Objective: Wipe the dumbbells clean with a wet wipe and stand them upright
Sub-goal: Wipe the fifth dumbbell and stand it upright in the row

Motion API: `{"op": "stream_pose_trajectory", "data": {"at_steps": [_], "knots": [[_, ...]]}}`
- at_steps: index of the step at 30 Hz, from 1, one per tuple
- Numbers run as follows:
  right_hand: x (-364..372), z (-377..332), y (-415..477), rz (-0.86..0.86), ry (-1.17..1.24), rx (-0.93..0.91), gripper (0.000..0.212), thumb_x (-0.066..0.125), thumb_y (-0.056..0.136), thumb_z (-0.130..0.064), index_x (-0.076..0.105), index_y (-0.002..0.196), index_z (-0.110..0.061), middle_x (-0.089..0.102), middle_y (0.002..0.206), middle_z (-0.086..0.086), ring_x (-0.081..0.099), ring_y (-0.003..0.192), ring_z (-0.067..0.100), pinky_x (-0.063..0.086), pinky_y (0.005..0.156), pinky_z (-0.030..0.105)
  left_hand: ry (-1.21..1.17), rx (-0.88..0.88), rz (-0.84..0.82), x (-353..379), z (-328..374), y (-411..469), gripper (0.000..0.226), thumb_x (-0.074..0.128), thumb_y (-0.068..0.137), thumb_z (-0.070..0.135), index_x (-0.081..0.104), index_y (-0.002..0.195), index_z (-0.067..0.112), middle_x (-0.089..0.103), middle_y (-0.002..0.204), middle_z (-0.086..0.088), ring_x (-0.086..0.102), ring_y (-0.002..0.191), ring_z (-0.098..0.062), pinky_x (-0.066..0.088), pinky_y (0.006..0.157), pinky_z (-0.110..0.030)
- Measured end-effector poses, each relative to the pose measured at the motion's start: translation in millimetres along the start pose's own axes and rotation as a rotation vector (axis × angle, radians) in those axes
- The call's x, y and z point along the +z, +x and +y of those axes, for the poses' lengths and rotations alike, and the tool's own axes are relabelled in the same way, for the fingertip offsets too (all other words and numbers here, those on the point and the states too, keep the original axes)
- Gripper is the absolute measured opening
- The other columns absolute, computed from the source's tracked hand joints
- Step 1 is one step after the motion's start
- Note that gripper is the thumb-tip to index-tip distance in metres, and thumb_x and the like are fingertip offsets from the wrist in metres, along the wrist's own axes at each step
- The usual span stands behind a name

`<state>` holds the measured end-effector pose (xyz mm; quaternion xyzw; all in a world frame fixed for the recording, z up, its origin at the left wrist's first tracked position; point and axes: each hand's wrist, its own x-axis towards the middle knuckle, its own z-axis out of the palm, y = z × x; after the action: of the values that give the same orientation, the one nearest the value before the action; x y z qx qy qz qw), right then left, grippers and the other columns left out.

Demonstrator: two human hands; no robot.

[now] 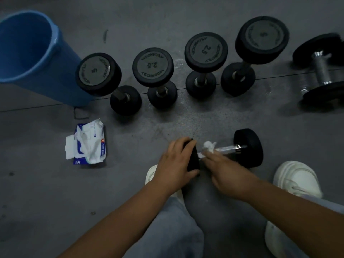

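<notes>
Hidden head: near head of the lying dumbbell [248,148] mostly covered by the left hand [175,161]; only a dark edge shows between the two hands.
Blur: fingers of the right hand [225,170] smeared, so the exact finger placement is hard to make out.
Cut off: chrome-handled dumbbell [323,69] at 2 o'clock, on its side, clipped by the frame edge and soft; bucket [37,53] at 10 o'clock clipped at the left edge.
Part hidden: left shoe [150,174] largely behind the left wrist; right shoe [296,179] at 4 o'clock in plain view.
Unreadable: print on the wipe pack [89,144] too small to read.
Left hand: curled round the near head of the lying dumbbell, thumb at the underside, fingers over the top.
Right hand: closed on a bunched wet wipe [209,146], pressing it against the handle just beside the near head.
Hands together: near each other, apart only by the covered head.
Lying dumbbell: on the floor [46,192] at 4 o'clock of the frame centre, handle running from 8 to 2 o'clock, far head black and resting on the floor.
Upright dumbbells [153,67]: four in a row from 11 to 1 o'clock, standing on end; top faces marked 5, 2.5, 2.5, 5.
Wipe pack: at 9 o'clock, flap open, a white sheet pulled partway out.
Bucket: blue, just beside the leftmost upright dumbbell.
</notes>
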<state>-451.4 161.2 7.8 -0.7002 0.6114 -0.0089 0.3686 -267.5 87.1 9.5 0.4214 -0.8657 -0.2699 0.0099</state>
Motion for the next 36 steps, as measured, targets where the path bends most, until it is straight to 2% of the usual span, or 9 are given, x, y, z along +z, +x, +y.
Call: {"op": "stream_pose_trajectory", "data": {"at_steps": [3, 6, 10, 15, 18, 22, 27, 29, 36], "knots": [[-3.7, 1.8, 0.5, 0.276, 0.307, 0.258, 0.024, 0.058, 0.094, -0.015, 0.070, 0.114, -0.019, 0.064, 0.121, 0.002, 0.056, 0.121, 0.018, 0.037, 0.102, 0.018, -0.058, -0.103, -0.186, 2.7, -1.0, -4.9, 0.108, 0.080, 0.072, 0.050, 0.016, 0.155, 0.022, 0.010, 0.160, 0.003, 0.025, 0.143, -0.021, 0.035, 0.113, -0.040], [-7.4, -2.6, -2.3, 0.346, 0.422, 0.415, 0.019, 0.057, 0.092, -0.005, 0.073, 0.099, -0.012, 0.057, 0.099, -0.001, 0.060, 0.095, 0.017, 0.035, 0.074, 0.000, -0.126, -0.078, -0.188, 9.4, -2.9, -15.1, 0.112, 0.083, 0.069, 0.049, 0.017, 0.155, 0.021, 0.011, 0.158, 0.006, 0.041, 0.134, -0.023, 0.042, 0.107, -0.039], [-10.1, 1.4, -10.8, 0.428, 0.367, 0.406, 0.035, 0.048, 0.096, -0.001, 0.061, 0.126, -0.011, 0.052, 0.130, 0.000, 0.051, 0.114, 0.007, 0.033, 0.096, 0.005, -0.198, -0.079, -0.081, 25.2, -8.0, -24.0, 0.109, 0.086, 0.066, 0.046, 0.025, 0.154, 0.024, 0.020, 0.158, 0.006, 0.041, 0.135, -0.023, 0.039, 0.110, -0.035], [25.8, -7.4, -9.9, 0.289, 0.109, 0.357, 0.078, 0.048, 0.082, 0.003, 0.022, 0.154, -0.015, 0.011, 0.163, 0.006, -0.001, 0.151, 0.020, 0.004, 0.119, 0.024, -0.300, -0.088, -0.123, 23.5, -22.2, -10.0, 0.108, 0.085, 0.068, 0.048, 0.023, 0.155, 0.030, 0.017, 0.159, 0.012, 0.035, 0.138, -0.012, 0.035, 0.109, -0.027], [15.9, -5.6, 2.5, 0.118, 0.071, 0.087, 0.078, 0.049, 0.080, -0.002, 0.027, 0.153, -0.021, 0.017, 0.162, -0.001, 0.007, 0.150, 0.017, 0.018, 0.120, 0.029, -0.408, -0.137, -0.220, 11.4, -38.2, 11.4, 0.103, 0.081, 0.073, 0.050, 0.022, 0.155, 0.033, 0.019, 0.159, 0.014, 0.030, 0.139, -0.004, 0.030, 0.112, -0.025], [-6.7, 13.6, 27.9, 0.252, 0.062, 0.331, 0.082, 0.049, 0.082, 0.000, 0.018, 0.155, -0.018, 0.016, 0.161, 0.005, 0.009, 0.150, 0.021, 0.026, 0.119, 0.038, -0.314, -0.160, 0.089, 3.2, -35.2, 24.5, 0.074, 0.060, 0.084, 0.062, 0.041, 0.146, 0.027, 0.043, 0.148, 0.007, 0.046, 0.130, -0.014, 0.042, 0.103, -0.033], [-27.2, 17.7, 52.1, 0.164, -0.067, 0.138, 0.079, 0.051, 0.080, 0.000, 0.026, 0.153, -0.016, 0.020, 0.161, 0.003, 0.017, 0.148, 0.022, 0.032, 0.115, 0.037, -0.031, -0.114, -0.081, 8.5, -19.8, 39.2, 0.128, 0.079, 0.063, 0.063, 0.000, 0.157, 0.023, -0.009, 0.164, 0.000, 0.023, 0.146, -0.027, 0.033, 0.113, -0.044], [-38.0, 25.0, 61.8, 0.227, -0.066, 0.310, 0.079, 0.052, 0.079, -0.002, 0.025, 0.153, -0.014, 0.021, 0.159, 0.004, 0.019, 0.146, 0.026, 0.035, 0.113, 0.040, 0.045, -0.122, -0.088, 3.2, -31.7, 60.1, 0.134, 0.084, 0.058, 0.059, 0.000, 0.156, 0.024, -0.003, 0.164, -0.002, 0.021, 0.147, -0.027, 0.027, 0.115, -0.043], [-68.5, 42.2, 87.4, 0.178, -0.130, 0.229, 0.073, 0.050, 0.082, -0.004, 0.029, 0.152, -0.013, 0.029, 0.155, 0.006, 0.023, 0.144, 0.023, 0.026, 0.114, 0.032, -0.101, -0.101, -0.135, -35.7, -61.7, 116.9, 0.125, 0.083, 0.055, 0.065, 0.020, 0.154, 0.020, 0.017, 0.161, 0.000, 0.027, 0.144, -0.021, 0.034, 0.115, -0.040]]}}
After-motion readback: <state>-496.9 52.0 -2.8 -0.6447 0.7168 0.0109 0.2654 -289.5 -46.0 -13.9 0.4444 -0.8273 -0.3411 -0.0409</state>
